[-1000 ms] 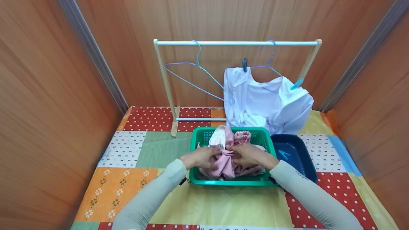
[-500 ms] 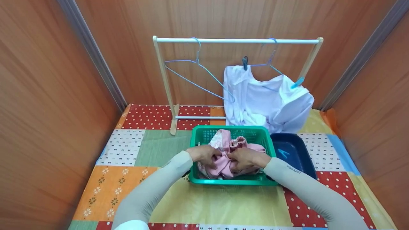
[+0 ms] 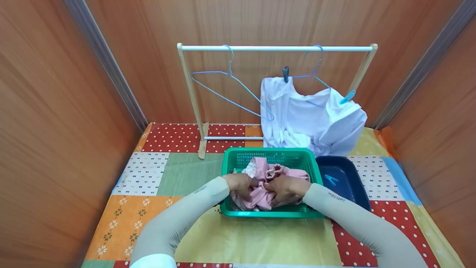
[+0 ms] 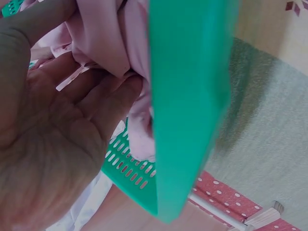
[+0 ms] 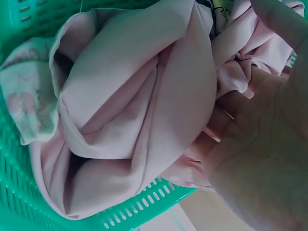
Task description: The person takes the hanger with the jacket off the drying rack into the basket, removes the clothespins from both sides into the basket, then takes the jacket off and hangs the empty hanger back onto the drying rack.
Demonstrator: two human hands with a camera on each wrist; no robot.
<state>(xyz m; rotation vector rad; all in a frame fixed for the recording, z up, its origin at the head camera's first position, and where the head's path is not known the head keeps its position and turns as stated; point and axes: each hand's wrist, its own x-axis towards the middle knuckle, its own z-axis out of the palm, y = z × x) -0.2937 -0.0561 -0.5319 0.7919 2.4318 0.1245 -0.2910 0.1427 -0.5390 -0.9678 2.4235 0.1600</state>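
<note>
A pink garment with a printed pale lining and a gathered elastic cuff lies bunched in a green plastic basket. My left hand grips its left side; in the left wrist view the fingers curl behind the cloth beside the basket wall. On the other side my right hand holds the same garment. The right wrist view shows that hand with its fingertips hidden behind the pink folds.
A rack stands behind the basket. A bare hanger hangs on its left; a white shirt hangs on the right with a dark clothespin and a blue one. A navy tray holding light-blue clothespins sits right of the basket.
Both hands have shifted slightly inward and lower with the cloth. The garment's upper part and elastic cuff have sunk toward the near side of the basket.
</note>
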